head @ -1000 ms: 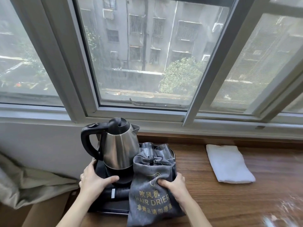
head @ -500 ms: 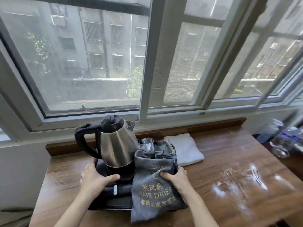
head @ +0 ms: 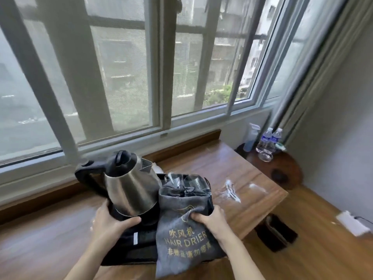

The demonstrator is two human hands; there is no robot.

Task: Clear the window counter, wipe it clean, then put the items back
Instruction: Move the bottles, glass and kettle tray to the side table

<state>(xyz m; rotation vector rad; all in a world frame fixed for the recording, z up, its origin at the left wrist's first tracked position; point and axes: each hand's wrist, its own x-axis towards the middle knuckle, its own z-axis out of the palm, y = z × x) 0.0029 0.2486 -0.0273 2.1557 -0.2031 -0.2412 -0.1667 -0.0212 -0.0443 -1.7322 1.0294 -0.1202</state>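
Running under the window (head: 125, 77), the wooden worktop (head: 232, 170) carries white smears (head: 232, 191) on its right part. On it, or just above it (I cannot tell which), sits a black tray (head: 141, 245) loaded with a steel kettle (head: 131, 188) on its base at the left and a grey hair drier bag (head: 185, 235) at the right, the bag draping over the tray's near edge. Clear glasses (head: 181, 180) stand behind the bag on the tray. A white cloth (head: 158, 168) peeks out behind the kettle spout. The left hand (head: 112, 221) has its grip clamped on the tray's left side, thumb lying by the kettle base. The right hand (head: 212, 221) is closed over the bag and the tray's right edge. Beyond the worktop's right end, two water bottles (head: 269, 139) stand on a small round table (head: 282, 168)
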